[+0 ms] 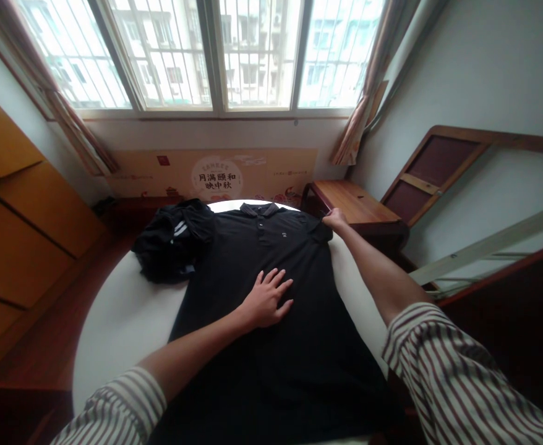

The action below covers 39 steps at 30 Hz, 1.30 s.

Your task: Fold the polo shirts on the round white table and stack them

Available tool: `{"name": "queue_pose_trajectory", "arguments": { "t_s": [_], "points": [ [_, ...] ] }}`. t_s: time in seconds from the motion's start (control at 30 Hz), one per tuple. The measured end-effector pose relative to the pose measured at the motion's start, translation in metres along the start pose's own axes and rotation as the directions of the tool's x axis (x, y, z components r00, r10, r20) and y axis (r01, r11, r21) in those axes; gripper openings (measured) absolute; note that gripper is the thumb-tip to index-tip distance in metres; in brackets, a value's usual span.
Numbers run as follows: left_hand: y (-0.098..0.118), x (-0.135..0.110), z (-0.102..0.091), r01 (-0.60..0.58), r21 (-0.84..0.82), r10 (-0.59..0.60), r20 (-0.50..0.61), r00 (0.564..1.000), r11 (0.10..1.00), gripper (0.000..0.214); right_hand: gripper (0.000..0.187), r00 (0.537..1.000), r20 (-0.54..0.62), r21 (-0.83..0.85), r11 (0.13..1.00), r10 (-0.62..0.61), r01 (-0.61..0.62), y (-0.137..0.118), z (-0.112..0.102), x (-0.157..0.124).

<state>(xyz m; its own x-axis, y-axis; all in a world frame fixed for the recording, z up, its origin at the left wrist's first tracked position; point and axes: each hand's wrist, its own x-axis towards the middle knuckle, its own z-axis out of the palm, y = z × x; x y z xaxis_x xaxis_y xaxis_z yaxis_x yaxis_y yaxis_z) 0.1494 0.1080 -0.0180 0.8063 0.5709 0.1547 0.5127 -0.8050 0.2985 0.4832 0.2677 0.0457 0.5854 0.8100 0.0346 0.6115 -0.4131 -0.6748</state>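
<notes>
A black polo shirt [253, 364] lies spread front side up, its collar toward the window and its hem toward me. My left hand [269, 300] rests flat on the chest of it, fingers spread. At the far right, my right hand [335, 219] pinches the edge of the shirt's sleeve, with the fingers closed on the cloth. Beside the shirt's left shoulder area sits a crumpled heap of black clothing [174, 241] with white stripes. It partly covers the sleeve on that side.
Under the clothes is a round white table [114, 327]. A wooden side table [355, 201] stands beyond its right edge, near a leaning wooden frame [433, 173]. Orange-brown cabinets [30, 235] are on the left. A printed cardboard panel [160, 167] stands below the barred window.
</notes>
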Motion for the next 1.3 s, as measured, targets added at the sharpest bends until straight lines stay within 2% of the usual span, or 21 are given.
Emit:
{"name": "queue_pose_trajectory", "arguments": {
  "t_s": [0.13,0.23,0.47,0.63,0.7,0.8,0.9,0.97,1.07,1.13,1.17,1.2,1.23,1.3],
  "points": [
    [0.001,0.0,0.0,-0.006,-0.002,0.006,-0.001,1.0,1.0,0.06,0.031,0.985,0.142,0.053,0.994,-0.098,0.091,-0.022,0.011,0.0],
    [0.001,0.0,0.0,-0.003,0.013,0.003,-0.009,1.0,1.0,0.06,0.029,0.975,0.198,0.058,0.994,-0.1,0.09,-0.023,0.019,-0.001],
    [0.001,0.0,0.001,0.001,0.039,0.0,-0.019,1.0,0.999,0.06,0.035,0.994,0.108,-0.101,0.995,0.029,-0.018,-0.002,0.037,0.004],
    [0.002,-0.001,0.001,0.002,0.043,0.0,-0.034,0.999,0.999,0.06,0.022,0.994,0.08,-0.224,0.971,-0.071,0.088,-0.01,0.046,0.005],
    [0.002,-0.001,0.0,-0.001,0.04,0.002,-0.033,0.999,0.999,0.06,0.025,0.993,0.056,-0.281,0.953,-0.099,0.111,-0.013,0.047,-0.001],
    [0.001,-0.001,0.0,-0.003,0.034,0.004,-0.033,0.999,0.999,0.059,0.035,0.991,0.036,-0.362,0.923,-0.13,0.134,-0.019,0.047,-0.017],
    [0.002,-0.001,0.003,-0.013,0.033,0.015,-0.055,0.998,0.999,0.059,0.043,0.969,0.041,-0.421,0.876,-0.243,0.238,-0.032,0.049,-0.044],
    [0.003,0.0,0.006,-0.022,0.029,0.025,-0.091,0.996,0.999,0.054,0.043,0.926,0.104,-0.43,0.823,-0.363,0.372,-0.042,0.054,-0.072],
    [0.0,0.004,-0.003,0.012,0.025,-0.006,-0.198,0.98,1.0,0.037,0.041,0.815,0.262,-0.387,0.717,-0.517,0.58,-0.049,0.067,-0.127],
    [-0.012,0.008,-0.022,0.136,0.057,-0.111,-0.321,0.941,0.989,0.03,0.042,0.733,0.351,-0.338,0.651,-0.583,0.68,-0.044,0.077,-0.165],
    [-0.023,0.01,-0.036,0.241,0.076,-0.192,-0.397,0.898,0.968,0.029,0.043,0.698,0.381,-0.316,0.624,-0.607,0.715,-0.039,0.081,-0.182],
    [-0.036,0.012,-0.052,0.367,0.089,-0.285,-0.474,0.833,0.926,0.029,0.045,0.67,0.399,-0.296,0.603,-0.626,0.741,-0.033,0.085,-0.196],
    [-0.052,0.013,-0.069,0.499,0.084,-0.381,-0.542,0.749,0.862,0.03,0.047,0.652,0.405,-0.279,0.592,-0.641,0.756,-0.027,0.088,-0.208],
    [-0.088,0.014,-0.102,0.736,0.043,-0.571,-0.602,0.558,0.675,0.037,0.05,0.641,0.394,-0.251,0.593,-0.659,0.765,-0.016,0.091,-0.22]
  ]
}}
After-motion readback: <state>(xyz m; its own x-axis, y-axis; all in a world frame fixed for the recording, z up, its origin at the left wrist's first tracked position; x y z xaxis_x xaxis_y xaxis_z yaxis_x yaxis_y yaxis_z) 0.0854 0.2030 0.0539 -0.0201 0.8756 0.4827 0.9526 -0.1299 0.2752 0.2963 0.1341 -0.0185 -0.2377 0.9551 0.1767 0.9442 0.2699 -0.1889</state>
